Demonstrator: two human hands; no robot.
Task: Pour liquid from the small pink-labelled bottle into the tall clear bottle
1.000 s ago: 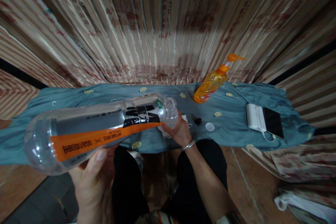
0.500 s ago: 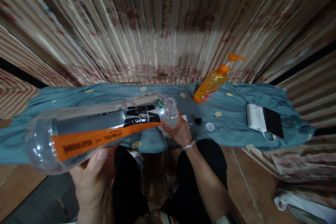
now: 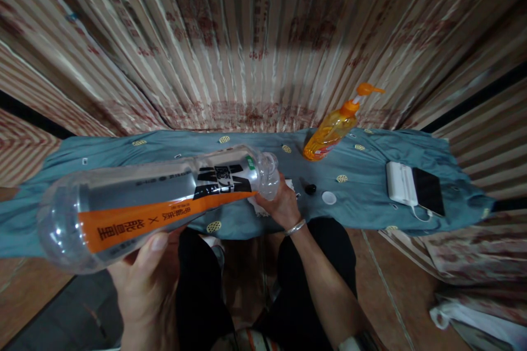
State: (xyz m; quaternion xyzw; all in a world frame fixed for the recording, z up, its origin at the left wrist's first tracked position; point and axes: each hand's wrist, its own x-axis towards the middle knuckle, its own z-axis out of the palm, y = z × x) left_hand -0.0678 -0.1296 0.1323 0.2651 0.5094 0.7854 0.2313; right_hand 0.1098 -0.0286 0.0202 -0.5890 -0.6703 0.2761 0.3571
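Note:
A large clear plastic bottle (image 3: 164,203) with a silver and orange label lies sideways in the air before me, its base to the left and its uncapped mouth to the right. My left hand (image 3: 144,274) is closed around the lower body from beneath, thumb on the near side. At the neck, my right hand (image 3: 283,203) is closed on the bottle from behind; the neck covers its fingertips. Partly hidden behind that hand, a white piece of paper (image 3: 259,208) rests on the cloth. To its right are a small black object (image 3: 310,189) and a round white cap (image 3: 329,198).
An orange pump bottle (image 3: 331,132) of amber liquid stands toward the back of the blue-green cloth (image 3: 362,208). At the right lie a white power bank (image 3: 400,184) and a dark phone (image 3: 428,192), joined by a cable. Striped curtains (image 3: 230,55) hang behind and at both sides.
Almost nothing differs. The bottle's base end has shifted very slightly left, with both hands keeping their places on it.

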